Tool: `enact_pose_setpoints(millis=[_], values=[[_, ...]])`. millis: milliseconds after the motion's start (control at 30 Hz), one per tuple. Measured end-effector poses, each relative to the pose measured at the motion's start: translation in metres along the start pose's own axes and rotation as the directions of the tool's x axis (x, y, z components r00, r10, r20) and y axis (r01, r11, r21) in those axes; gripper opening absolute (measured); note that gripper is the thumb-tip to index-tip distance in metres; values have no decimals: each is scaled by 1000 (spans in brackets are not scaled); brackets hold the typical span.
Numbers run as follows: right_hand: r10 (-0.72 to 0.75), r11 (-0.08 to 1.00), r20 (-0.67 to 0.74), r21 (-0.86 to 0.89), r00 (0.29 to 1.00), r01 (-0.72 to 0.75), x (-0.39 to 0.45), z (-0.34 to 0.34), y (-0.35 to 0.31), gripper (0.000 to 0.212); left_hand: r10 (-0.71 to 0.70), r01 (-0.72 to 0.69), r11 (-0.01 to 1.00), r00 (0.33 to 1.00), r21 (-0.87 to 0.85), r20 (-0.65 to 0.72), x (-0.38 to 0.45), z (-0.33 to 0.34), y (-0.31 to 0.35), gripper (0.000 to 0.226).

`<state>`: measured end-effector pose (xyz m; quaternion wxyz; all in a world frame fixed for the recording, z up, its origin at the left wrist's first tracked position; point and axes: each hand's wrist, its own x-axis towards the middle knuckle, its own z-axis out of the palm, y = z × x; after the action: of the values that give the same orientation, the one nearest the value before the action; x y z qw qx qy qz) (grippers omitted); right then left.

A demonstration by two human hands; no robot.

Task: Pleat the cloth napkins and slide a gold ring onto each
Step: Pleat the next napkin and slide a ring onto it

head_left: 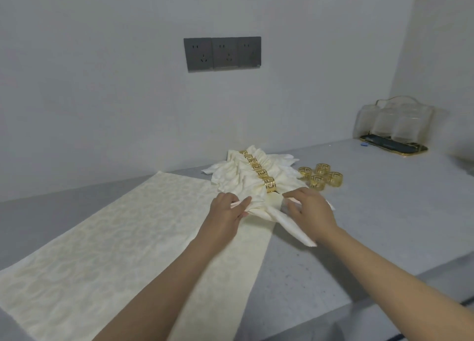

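A row of several cream pleated napkins (246,174), each cinched by a gold ring (269,184), lies at the back of the grey counter. The nearest ringed napkin (266,209) fans out in front of that row. My left hand (227,208) pinches its left fan and my right hand (309,207) holds its right fan, fingers curled over the cloth. Several loose gold rings (320,177) stand just right of the row. A flat cream napkin (115,238) lies spread out to the left, under my left forearm.
A black gold-rimmed tray (392,145) with clear glasses (392,122) stands at the far right against the wall. A grey socket panel (222,53) sits on the wall above. The counter's front edge (410,284) runs along the lower right.
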<state>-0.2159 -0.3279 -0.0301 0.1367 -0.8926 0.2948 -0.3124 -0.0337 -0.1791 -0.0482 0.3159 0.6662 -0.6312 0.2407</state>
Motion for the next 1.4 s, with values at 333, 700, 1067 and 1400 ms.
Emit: enact_pose_setpoints(millis=[333, 700, 1067, 1400], values=[[208, 973, -50, -87, 977, -212, 38, -5, 65, 34, 115, -113, 993, 989, 35, -89, 58, 64, 0, 33], [352, 918, -8, -194, 936, -347, 86, 19, 109, 50, 121, -113, 989, 989, 92, -85, 58, 108, -25, 58], [382, 914, -5, -146, 924, -378, 93, 23, 105, 51, 60, -49, 995, 992, 89, -115, 57, 103, -25, 50], [365, 765, 12, 565, 931, -308, 46, -18, 49, 39, -30, 46, 994, 989, 103, -146, 32, 48, -36, 35]])
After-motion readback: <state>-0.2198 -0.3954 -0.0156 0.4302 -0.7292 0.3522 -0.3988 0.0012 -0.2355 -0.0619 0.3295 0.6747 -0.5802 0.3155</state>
